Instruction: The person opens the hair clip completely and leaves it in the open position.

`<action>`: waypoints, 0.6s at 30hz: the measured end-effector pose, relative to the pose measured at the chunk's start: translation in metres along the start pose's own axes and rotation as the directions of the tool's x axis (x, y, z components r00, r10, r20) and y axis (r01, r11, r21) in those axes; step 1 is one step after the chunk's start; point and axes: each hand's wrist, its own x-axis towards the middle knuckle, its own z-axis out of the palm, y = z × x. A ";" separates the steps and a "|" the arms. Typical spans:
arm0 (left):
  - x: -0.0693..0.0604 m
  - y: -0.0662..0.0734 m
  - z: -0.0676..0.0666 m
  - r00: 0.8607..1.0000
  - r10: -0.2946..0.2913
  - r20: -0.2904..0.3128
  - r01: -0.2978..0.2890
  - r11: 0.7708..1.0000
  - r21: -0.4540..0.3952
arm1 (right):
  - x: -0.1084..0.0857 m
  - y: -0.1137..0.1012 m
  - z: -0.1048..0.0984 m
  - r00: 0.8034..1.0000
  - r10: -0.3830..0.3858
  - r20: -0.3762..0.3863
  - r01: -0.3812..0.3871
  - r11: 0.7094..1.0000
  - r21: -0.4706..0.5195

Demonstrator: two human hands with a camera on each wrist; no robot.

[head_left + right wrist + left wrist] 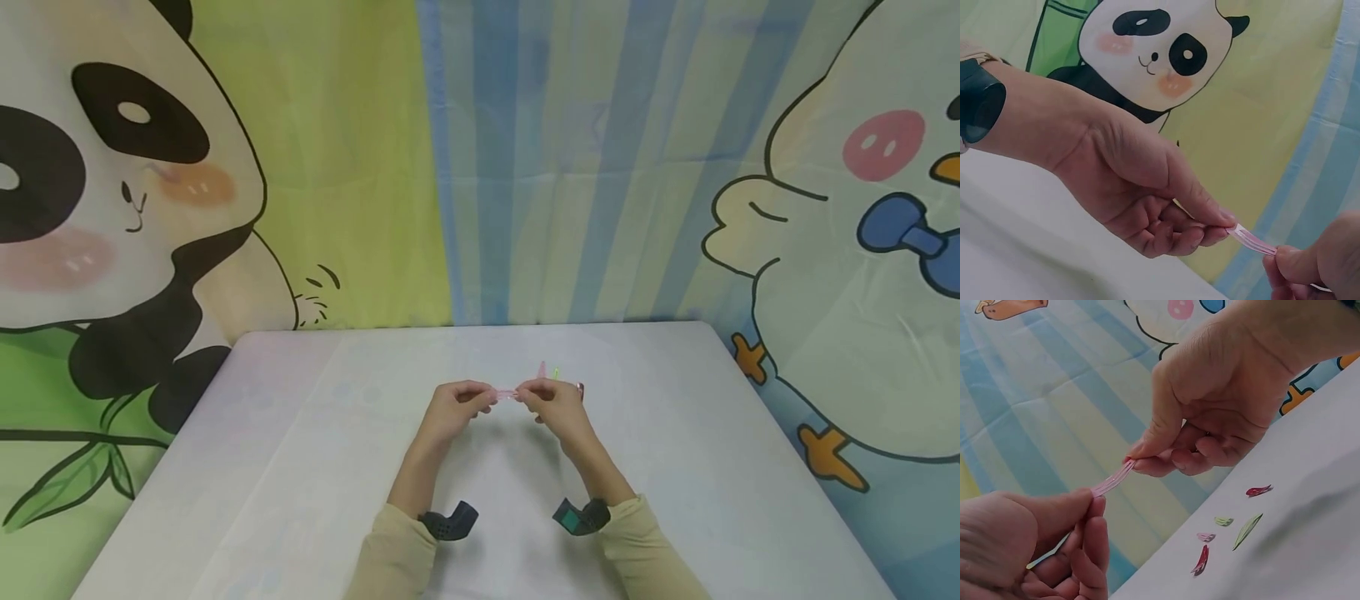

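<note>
Pink clip (1112,479) | left hand (453,408): pinches one end | right hand (561,407): other end

I see the left hand (453,407) and right hand (561,408) pinching a thin pink strip (506,394) between them, over a white table (300,467). Just past the right hand: a pink piece (542,368), green piece (557,373), dark red piece (581,390), too small for me to identify. Backdrop (360,167) has panda and bird prints.
</note>
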 end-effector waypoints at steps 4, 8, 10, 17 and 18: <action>0.001 0.000 0.004 1.000 -0.006 -0.031 0.007 0.999 0.042 | -0.001 0.000 0.003 1.000 0.024 0.001 -0.024 1.000 0.003; 0.002 -0.002 0.011 0.997 -0.008 -0.080 0.015 0.996 0.085 | -0.001 0.003 0.007 1.000 0.023 -0.010 -0.023 1.000 0.004; 0.003 -0.005 0.015 0.995 -0.022 -0.101 0.030 0.996 0.080 | 0.000 0.006 0.009 1.000 0.022 -0.020 -0.022 1.000 0.004; 0.002 -0.008 0.028 0.988 -0.078 -0.131 0.078 0.997 -0.003 | 0.004 0.013 0.010 0.999 0.032 -0.013 -0.031 0.998 0.059; 0.001 -0.008 0.028 0.988 -0.077 -0.135 0.076 0.997 -0.017 | 0.004 0.013 0.010 0.999 0.034 -0.007 -0.034 0.998 0.059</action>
